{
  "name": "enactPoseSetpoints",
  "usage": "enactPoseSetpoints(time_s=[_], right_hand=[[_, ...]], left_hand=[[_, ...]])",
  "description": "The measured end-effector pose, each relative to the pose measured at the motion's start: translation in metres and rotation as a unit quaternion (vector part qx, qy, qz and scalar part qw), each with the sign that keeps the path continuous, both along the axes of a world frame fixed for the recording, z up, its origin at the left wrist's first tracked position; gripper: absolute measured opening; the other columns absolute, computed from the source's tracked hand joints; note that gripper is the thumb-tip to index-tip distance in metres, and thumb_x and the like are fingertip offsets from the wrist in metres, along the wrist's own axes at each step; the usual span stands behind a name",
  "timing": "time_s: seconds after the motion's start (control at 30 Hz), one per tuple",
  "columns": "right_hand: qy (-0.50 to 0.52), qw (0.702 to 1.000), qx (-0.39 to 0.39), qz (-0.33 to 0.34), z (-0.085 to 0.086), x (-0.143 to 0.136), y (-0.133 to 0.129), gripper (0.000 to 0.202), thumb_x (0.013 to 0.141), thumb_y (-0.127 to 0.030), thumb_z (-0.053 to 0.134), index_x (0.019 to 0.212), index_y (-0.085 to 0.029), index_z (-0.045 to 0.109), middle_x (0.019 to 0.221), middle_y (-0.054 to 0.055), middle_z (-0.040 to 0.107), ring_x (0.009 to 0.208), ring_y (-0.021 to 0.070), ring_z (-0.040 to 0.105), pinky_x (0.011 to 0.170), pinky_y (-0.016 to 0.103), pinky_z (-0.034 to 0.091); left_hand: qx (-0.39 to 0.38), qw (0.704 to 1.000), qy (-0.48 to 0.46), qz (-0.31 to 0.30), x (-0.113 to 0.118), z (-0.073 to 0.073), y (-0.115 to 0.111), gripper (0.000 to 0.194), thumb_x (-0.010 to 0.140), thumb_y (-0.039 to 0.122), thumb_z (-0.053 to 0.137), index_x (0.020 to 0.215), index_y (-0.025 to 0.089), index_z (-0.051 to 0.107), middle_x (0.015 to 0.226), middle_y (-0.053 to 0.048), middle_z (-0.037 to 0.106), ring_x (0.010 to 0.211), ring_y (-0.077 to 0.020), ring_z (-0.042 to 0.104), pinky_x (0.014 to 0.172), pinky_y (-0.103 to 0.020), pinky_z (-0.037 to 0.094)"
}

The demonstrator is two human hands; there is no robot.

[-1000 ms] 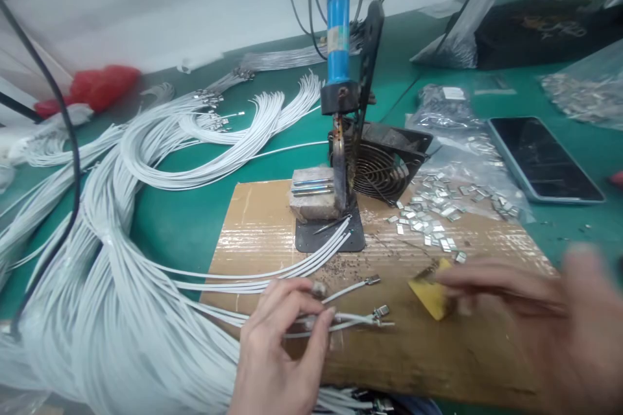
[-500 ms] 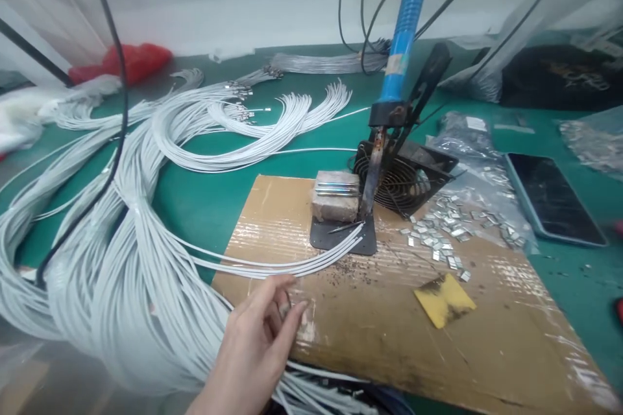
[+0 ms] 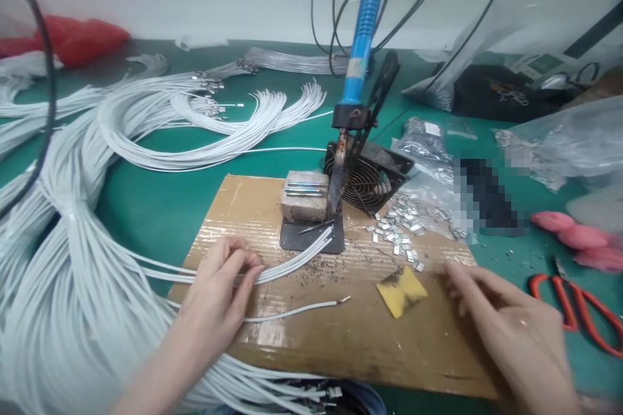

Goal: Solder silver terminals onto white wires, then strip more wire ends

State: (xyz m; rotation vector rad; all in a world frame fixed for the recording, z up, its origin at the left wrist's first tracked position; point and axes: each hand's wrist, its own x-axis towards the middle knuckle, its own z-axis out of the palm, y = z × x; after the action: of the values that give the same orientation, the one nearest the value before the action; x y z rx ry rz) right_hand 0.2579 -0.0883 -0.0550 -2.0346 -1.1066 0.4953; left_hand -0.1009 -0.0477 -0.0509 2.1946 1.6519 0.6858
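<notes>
Taking the middle of the cardboard sheet (image 3: 341, 350) as the dial's centre, the left hand (image 3: 221, 285) sits at 9 o'clock, its thumb and fingers bent together over a group of white wires (image 3: 299, 262); whether they grip the wires or only lie against them I cannot tell. These wires come in from the large bundle (image 3: 97, 311) at 8 to 9 o'clock, pass at the hand and run towards 12, their free ends over a black plate (image 3: 292, 241). A single white wire (image 3: 311, 306) with a metal tip lies near the centre, its other end hidden beneath the left hand. The right hand (image 3: 511, 318) is at 3 to 4 o'clock, released, fingers loosely bent and pointing towards 9, over the cardboard's edge; contact with the sheet cannot be made out. Between the hands, at 3 o'clock, lies a yellow square (image 3: 402, 292) smudged with black. Small metal pieces (image 3: 396, 249) are scattered at 1 to 2 o'clock. At 12, a grey block (image 3: 305, 207) bearing shiny rods stands on the plate, just beside the blue-handled iron (image 3: 360, 45), which leans slightly towards 1 o'clock. A round-grilled black fan (image 3: 370, 181) is tilted behind it. Red-handled pliers (image 3: 579, 301) lie on the green desk (image 3: 146, 201) at 3 o'clock, just beyond the right hand.
</notes>
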Motion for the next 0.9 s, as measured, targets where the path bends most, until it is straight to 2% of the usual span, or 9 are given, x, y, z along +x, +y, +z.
enactPoseSetpoints(time_s=[0.07, 0.13, 0.23, 0.37, 0.53, 0.7, 0.8, 0.9], right_hand=[[-0.014, 1.000, -0.016, -0.001, -0.006, -0.005, 0.005, 0.041, 0.080, -0.060, 0.073, 0.087, -0.021, 0.080, 0.079, 0.003, 0.077, 0.068, 0.0233, 0.068, 0.055, 0.029, 0.052], [-0.022, 0.999, -0.026, 0.014, -0.010, -0.008, 0.009, 0.044, 0.076, -0.061, 0.076, 0.091, -0.020, 0.081, 0.077, 0.003, 0.076, 0.063, 0.0217, 0.066, 0.057, 0.030, 0.052], [-0.038, 0.997, -0.044, 0.043, -0.012, -0.007, 0.014, 0.046, 0.072, -0.061, 0.077, 0.094, -0.021, 0.081, 0.073, 0.001, 0.074, 0.062, 0.0214, 0.066, 0.060, 0.031, 0.051], [-0.077, 0.994, -0.037, 0.068, -0.014, -0.007, 0.017, 0.042, 0.075, -0.062, 0.074, 0.091, -0.023, 0.079, 0.074, 0.001, 0.074, 0.066, 0.0242, 0.069, 0.065, 0.035, 0.049], [-0.137, 0.985, 0.011, 0.104, -0.015, -0.009, 0.019, 0.035, 0.083, -0.055, 0.063, 0.087, -0.023, 0.078, 0.080, 0.004, 0.073, 0.068, 0.0240, 0.065, 0.076, 0.038, 0.051], [-0.142, 0.983, 0.017, 0.117, -0.010, -0.010, 0.024, 0.031, 0.082, -0.054, 0.064, 0.081, -0.025, 0.076, 0.069, 0.003, 0.071, 0.059, 0.0231, 0.064, 0.066, 0.036, 0.052], [-0.109, 0.992, 0.008, 0.069, -0.013, -0.007, 0.021, 0.025, 0.078, -0.055, 0.070, 0.080, -0.030, 0.077, 0.066, 0.001, 0.072, 0.054, 0.0203, 0.064, 0.059, 0.033, 0.052], [-0.067, 0.997, 0.015, -0.018, -0.023, 0.001, 0.013, 0.030, 0.073, -0.056, 0.073, 0.083, -0.027, 0.076, 0.068, 0.001, 0.076, 0.058, 0.0232, 0.070, 0.058, 0.033, 0.055]], left_hand=[[0.001, 1.000, -0.010, -0.013, -0.004, -0.001, 0.000, 0.012, 0.103, 0.025, 0.049, 0.096, 0.023, 0.058, 0.108, -0.008, 0.058, 0.109, -0.0271, 0.061, 0.091, -0.039, 0.050], [-0.006, 1.000, -0.014, -0.022, -0.006, -0.002, 0.000, 0.005, 0.101, 0.027, 0.053, 0.102, 0.024, 0.058, 0.109, -0.006, 0.057, 0.101, -0.0245, 0.063, 0.087, -0.036, 0.052], [-0.021, 0.999, -0.005, -0.036, -0.005, -0.002, 0.000, 0.005, 0.101, 0.027, 0.055, 0.099, 0.025, 0.059, 0.107, -0.006, 0.059, 0.100, -0.0247, 0.064, 0.084, -0.034, 0.053], [-0.009, 1.000, -0.003, -0.028, 0.002, 0.001, -0.005, 0.004, 0.101, 0.021, 0.054, 0.099, 0.024, 0.058, 0.106, -0.007, 0.058, 0.100, -0.0239, 0.063, 0.085, -0.035, 0.053], [0.062, 0.992, 0.070, -0.088, 0.011, -0.002, -0.015, 0.014, 0.103, 0.014, 0.052, 0.106, 0.023, 0.062, 0.104, -0.007, 0.062, 0.096, -0.0234, 0.063, 0.085, -0.037, 0.054], [0.093, 0.988, 0.104, -0.065, 0.021, -0.005, -0.023, 0.018, 0.102, 0.005, 0.047, 0.100, 0.017, 0.061, 0.098, -0.009, 0.066, 0.088, -0.0240, 0.065, 0.081, -0.040, 0.052], [0.096, 0.988, 0.108, -0.047, 0.023, -0.007, -0.027, 0.021, 0.101, 0.001, 0.045, 0.096, 0.015, 0.061, 0.094, -0.009, 0.065, 0.083, -0.0241, 0.065, 0.074, -0.039, 0.051], [0.111, 0.988, 0.103, -0.034, 0.021, -0.010, -0.029, 0.022, 0.100, 0.002, 0.046, 0.095, 0.015, 0.063, 0.096, -0.010, 0.064, 0.081, -0.0248, 0.063, 0.071, -0.039, 0.050]])
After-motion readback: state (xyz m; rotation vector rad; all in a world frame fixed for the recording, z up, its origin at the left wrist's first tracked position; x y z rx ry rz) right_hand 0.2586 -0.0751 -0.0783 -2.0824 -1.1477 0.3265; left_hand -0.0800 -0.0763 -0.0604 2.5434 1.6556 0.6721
